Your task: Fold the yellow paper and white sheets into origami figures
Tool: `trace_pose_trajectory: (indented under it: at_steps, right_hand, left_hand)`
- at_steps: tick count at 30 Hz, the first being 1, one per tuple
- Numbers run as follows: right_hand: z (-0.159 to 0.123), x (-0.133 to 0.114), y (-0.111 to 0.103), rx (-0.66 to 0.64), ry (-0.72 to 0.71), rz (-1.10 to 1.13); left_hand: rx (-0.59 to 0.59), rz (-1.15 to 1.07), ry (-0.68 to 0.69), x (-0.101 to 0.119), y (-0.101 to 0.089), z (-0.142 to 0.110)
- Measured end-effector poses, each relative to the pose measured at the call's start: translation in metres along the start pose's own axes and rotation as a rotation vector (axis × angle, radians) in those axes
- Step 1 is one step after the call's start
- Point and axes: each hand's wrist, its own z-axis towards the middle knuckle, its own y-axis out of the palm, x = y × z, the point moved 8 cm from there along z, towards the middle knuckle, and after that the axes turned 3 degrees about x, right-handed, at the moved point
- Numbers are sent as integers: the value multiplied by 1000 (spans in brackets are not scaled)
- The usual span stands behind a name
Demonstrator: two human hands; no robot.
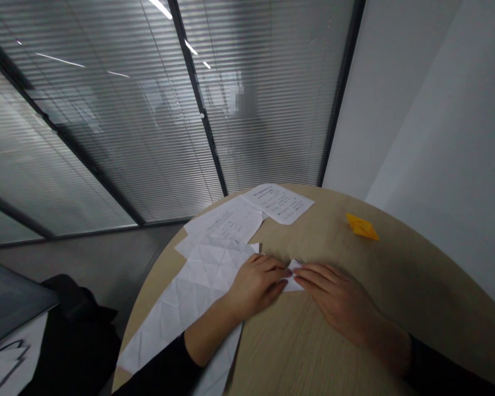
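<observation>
My left grip (pixel 256 283) and right grip (pixel 334 291) press narrowly on a small white paper fold (pixel 292 276) between them (creased sheet (pixel 193 280) just left).

The left hand (pixel 256 283) and right hand (pixel 334 291) mostly hide the folded paper (pixel 295 278); text on the printed sheet (pixel 278 203) is illegible.
</observation>
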Motion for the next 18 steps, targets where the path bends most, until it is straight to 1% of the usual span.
trace_pose_trajectory:
  at_steps: [1, 5, 9, 12, 18]
  right_hand:
    - [0, 0, 2, -18, 4, 22]
    - [-3, 3, 13, -104, 97, 100]
    - [-9, 6, 22, -202, 137, 111]
    - [-12, 15, 22, -210, 161, 100]
    - [-12, 33, 15, -165, 179, 45]
  left_hand:
    - [-14, -2, 7, 0, 1, 0]
    - [-54, -10, 38, 1, 4, 1]
    - [-71, -5, 54, 0, 3, 0]
    - [-70, 3, 51, -2, 4, -1]
    - [-62, -14, 48, -2, 2, -1]
